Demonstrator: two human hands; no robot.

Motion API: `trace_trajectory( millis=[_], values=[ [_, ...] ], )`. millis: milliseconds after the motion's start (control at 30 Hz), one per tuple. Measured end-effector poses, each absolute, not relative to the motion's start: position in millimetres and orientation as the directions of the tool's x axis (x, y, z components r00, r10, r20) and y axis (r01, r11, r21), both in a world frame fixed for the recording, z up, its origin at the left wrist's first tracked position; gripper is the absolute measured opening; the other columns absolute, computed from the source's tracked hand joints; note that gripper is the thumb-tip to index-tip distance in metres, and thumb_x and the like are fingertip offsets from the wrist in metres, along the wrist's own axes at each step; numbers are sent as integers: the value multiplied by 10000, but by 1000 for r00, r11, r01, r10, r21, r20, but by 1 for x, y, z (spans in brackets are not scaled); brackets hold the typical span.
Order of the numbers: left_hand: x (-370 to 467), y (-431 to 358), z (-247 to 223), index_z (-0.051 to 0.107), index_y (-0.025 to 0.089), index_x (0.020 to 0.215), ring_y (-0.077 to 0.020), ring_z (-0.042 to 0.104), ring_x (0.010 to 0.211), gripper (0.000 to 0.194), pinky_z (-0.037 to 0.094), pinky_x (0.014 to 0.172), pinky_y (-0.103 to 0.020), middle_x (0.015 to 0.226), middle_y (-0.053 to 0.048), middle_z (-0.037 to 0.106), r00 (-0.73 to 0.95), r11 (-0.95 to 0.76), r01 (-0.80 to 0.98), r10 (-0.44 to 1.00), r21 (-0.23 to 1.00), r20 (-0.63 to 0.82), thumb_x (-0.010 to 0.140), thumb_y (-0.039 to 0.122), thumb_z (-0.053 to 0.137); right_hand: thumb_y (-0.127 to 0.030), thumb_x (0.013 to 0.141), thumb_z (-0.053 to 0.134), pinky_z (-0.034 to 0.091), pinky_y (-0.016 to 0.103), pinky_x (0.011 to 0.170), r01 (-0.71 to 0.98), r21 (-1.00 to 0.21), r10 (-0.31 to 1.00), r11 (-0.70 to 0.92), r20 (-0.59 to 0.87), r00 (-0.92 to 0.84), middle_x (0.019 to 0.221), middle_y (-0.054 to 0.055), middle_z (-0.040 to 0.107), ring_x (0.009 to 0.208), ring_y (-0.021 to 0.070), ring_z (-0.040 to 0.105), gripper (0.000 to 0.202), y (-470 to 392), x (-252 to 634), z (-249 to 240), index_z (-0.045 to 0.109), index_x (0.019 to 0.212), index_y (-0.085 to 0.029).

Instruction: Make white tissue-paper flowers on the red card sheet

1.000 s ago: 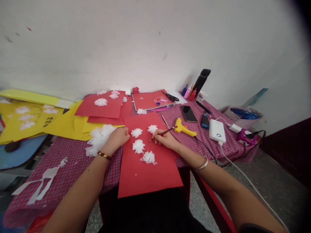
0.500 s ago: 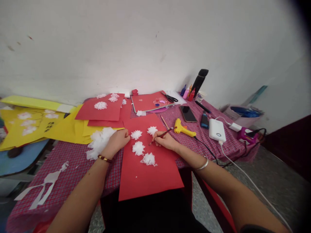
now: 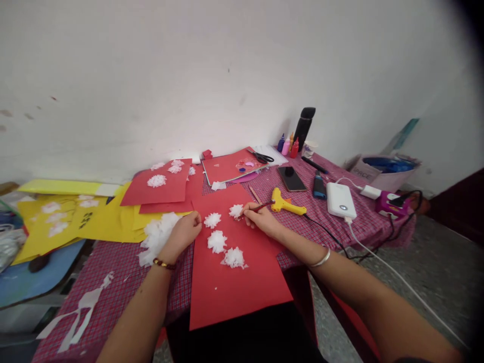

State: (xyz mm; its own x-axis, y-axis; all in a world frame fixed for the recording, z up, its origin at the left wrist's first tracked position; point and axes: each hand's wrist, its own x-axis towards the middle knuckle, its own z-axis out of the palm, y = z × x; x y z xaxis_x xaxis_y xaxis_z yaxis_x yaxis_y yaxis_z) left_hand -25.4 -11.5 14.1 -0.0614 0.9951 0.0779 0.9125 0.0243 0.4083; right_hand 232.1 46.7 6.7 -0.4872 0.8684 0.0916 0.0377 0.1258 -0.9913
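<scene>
A large red sheet (image 3: pixel 242 297) lies at the table's near edge with several white paper flowers on it. My right hand (image 3: pixel 259 218) is closed around a thin dark red pencil or brush (image 3: pixel 264 204), its tip hidden near the upper right flower (image 3: pixel 236 211). At the sheet's left edge is my left hand (image 3: pixel 187 229), fingers curled together; whatever they may pinch is too small to make out. Crumpled white tissue paper (image 3: pixel 157 238) lies just left of that hand.
A yellow glue gun (image 3: pixel 287 202), phone (image 3: pixel 291 179), white power bank (image 3: pixel 341 200) and cables lie right. Scissors (image 3: pixel 261 156), paint bottles (image 3: pixel 294 148) and a black bottle (image 3: pixel 304 126) are behind. More red sheets (image 3: pixel 170 189) and yellow sheets (image 3: pixel 109 219) lie left.
My right hand has shifted slightly up the sheet, bringing the pencil or brush beside the upper right flower. My left hand stays by the sheet's edge. The camera view has shifted slightly.
</scene>
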Motion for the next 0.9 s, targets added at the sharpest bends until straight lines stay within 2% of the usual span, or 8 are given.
trace_trajectory(
  millis=[200, 267, 333, 433, 567, 633, 733, 900],
  values=[
    [-30, -9, 13, 533, 192, 813, -135, 455, 550, 136, 289, 541, -242, 577, 47, 463, -93, 18, 883, 986, 469, 137, 721, 130, 453, -241, 785, 489, 340, 209, 425, -38, -991, 891, 129, 133, -434, 491, -56, 501, 421, 96, 438, 109, 47, 235, 13, 560, 725, -186],
    [-32, -7, 12, 555, 189, 819, -122, 427, 527, 141, 280, 531, -235, 549, 63, 423, -183, 29, 801, 962, 597, 200, 697, 152, 495, -251, 793, 491, 346, 216, 430, -65, -989, 893, 134, 149, -425, 495, -56, 496, 421, 98, 434, 118, 46, 237, 16, 557, 717, -190],
    [-33, -7, 12, 566, 185, 839, -107, 434, 528, 160, 298, 531, -220, 569, 67, 443, -288, 22, 642, 933, 767, 214, 681, 200, 548, -257, 796, 489, 349, 217, 430, -97, -986, 897, 132, 161, -412, 500, -56, 493, 421, 97, 431, 124, 46, 239, 19, 552, 711, -192],
    [-31, -7, 14, 538, 182, 979, -104, 510, 549, 329, 372, 539, -216, 679, 44, 556, -366, 40, 335, 926, 941, 91, 693, 330, 607, -258, 789, 474, 350, 212, 426, -149, -979, 904, 136, 185, -386, 505, -56, 492, 424, 94, 434, 121, 46, 242, 22, 549, 719, -193],
    [-21, -10, 18, 509, 173, 1114, -93, 537, 518, 526, 399, 511, -207, 711, 21, 615, -335, 165, 42, 931, 985, -142, 689, 443, 662, -283, 795, 470, 339, 213, 420, -176, -968, 897, 178, 233, -375, 505, -58, 489, 416, 89, 425, 138, 46, 246, 24, 540, 717, -193],
    [-15, -12, 19, 577, 145, 1040, -99, 537, 514, 495, 395, 503, -207, 675, 13, 624, -294, 216, 72, 937, 974, -187, 657, 431, 707, -293, 805, 468, 338, 215, 423, -175, -964, 891, 202, 255, -376, 510, -57, 487, 421, 89, 424, 149, 45, 248, 25, 538, 719, -194],
    [-6, -15, 23, 645, 123, 838, -135, 564, 587, 373, 421, 553, -230, 677, -9, 647, -206, 223, 240, 963, 945, -175, 620, 410, 741, -300, 828, 474, 349, 216, 439, -157, -955, 880, 253, 294, -374, 524, -54, 488, 441, 91, 433, 159, 42, 251, 27, 543, 734, -193],
    [1, -22, 33, 624, 144, 725, -156, 551, 624, 392, 422, 567, -245, 679, -10, 645, -177, 110, 400, 983, 910, -41, 801, 517, 535, -352, 895, 467, 373, 211, 444, -121, -940, 858, 319, 341, -384, 545, -50, 519, 448, 94, 462, 203, 36, 256, 27, 581, 854, -189]
  ],
)
